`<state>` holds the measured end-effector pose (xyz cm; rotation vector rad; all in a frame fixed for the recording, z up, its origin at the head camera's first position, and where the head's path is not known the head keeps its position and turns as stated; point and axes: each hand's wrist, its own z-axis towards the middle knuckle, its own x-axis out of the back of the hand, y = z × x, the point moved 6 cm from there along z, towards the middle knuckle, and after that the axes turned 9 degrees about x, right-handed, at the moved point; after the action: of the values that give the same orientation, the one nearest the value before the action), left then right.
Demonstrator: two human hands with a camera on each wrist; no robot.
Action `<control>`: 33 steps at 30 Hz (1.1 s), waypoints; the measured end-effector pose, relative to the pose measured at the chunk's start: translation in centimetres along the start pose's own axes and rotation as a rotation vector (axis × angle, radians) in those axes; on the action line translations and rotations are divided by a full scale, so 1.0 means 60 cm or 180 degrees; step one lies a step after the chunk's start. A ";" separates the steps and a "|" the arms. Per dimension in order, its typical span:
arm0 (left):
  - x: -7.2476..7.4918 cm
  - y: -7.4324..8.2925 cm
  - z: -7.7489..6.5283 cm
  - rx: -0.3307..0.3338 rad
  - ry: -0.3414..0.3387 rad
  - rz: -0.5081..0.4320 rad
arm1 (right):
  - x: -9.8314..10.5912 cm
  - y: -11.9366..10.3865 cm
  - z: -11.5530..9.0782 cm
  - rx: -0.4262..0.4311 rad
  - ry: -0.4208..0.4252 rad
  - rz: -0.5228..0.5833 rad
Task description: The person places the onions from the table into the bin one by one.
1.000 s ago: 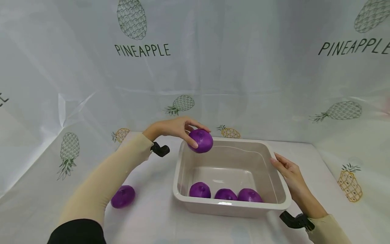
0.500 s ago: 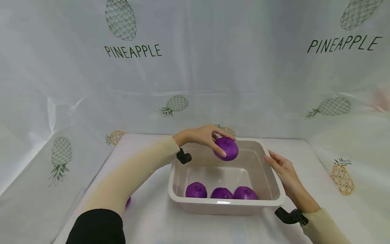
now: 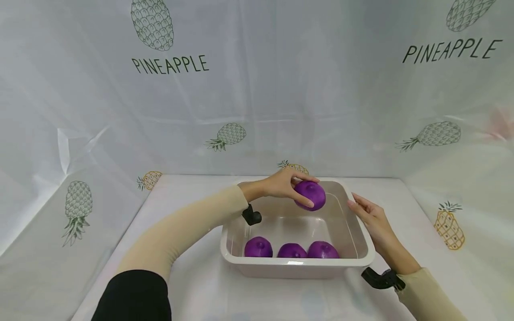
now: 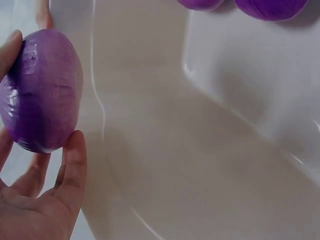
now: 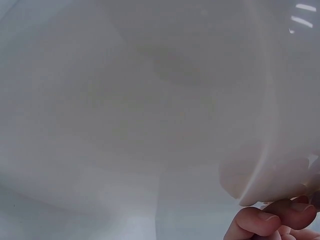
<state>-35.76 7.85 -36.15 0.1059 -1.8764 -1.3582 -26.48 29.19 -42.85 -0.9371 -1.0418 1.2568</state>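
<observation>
Pineapple-print sheeting [image 3: 321, 89] covered the back and sides, and a plain white surface [image 3: 192, 276] sat in front of it, so everything purple popped.

Main thing on it was a beige tub [image 3: 303, 262], open side up. Person's right grip [image 3: 373, 214] had hold of the right-hand rim, thumb on the lip and fingers curled in close, basically no gap. My guess is that was just to steady the tub, since it looks light and slick enough to skate on that white.

Left grip [image 3: 283, 183] was the busy one: pinching a purple ball [image 3: 311, 196], spread only as wide as the ball itself. One finger ran over the top and the thumb pressed the near side, with more fingertips against it in the left wrist view. Makes sense to me, because a round shiny thing would probably slip without contact on opposite sides. The ball was up over the far right part of the tub, well apart from the others. Can't tell if it's fruit or a fake one, but it had a little nub.

Three more lay along the near wall inside: a left ball [image 3: 258, 247], a middle ball [image 3: 292, 250] and a right ball [image 3: 323, 249], the last two touching or nearly. Rim hid their bottoms. Maybe the floor tilts that way, maybe they were just put there.
</observation>
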 end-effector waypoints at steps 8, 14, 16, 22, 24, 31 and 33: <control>-0.033 -0.003 0.012 0.0103 -0.0154 0.0102 | 0.000 0.000 0.000 -0.0076 0.0028 -0.0036; -0.069 -0.016 0.024 0.0164 -0.0245 0.0409 | 0.001 -0.001 0.000 -0.0095 0.0049 -0.0199; -0.083 -0.022 0.030 0.0143 -0.0230 0.0574 | 0.001 -0.001 -0.001 -0.0094 0.0052 -0.0208; -0.124 -0.045 0.045 0.0108 -0.0018 0.1100 | -0.002 0.000 -0.001 -0.0068 0.0049 -0.0094; -0.136 -0.052 0.048 0.0110 0.0091 0.1257 | -0.002 -0.001 0.000 -0.0059 0.0052 -0.0027; -0.161 -0.071 0.052 0.0201 0.0384 0.1270 | -0.001 0.001 0.001 -0.0048 0.0054 0.0005; -0.165 -0.076 0.053 0.0260 0.0405 0.1234 | 0.001 0.003 0.000 -0.0047 0.0063 -0.0027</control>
<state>-32.77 13.23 -45.67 -0.1228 -1.7361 -0.9880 -26.54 29.27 -43.00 -0.9536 -1.0399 1.2321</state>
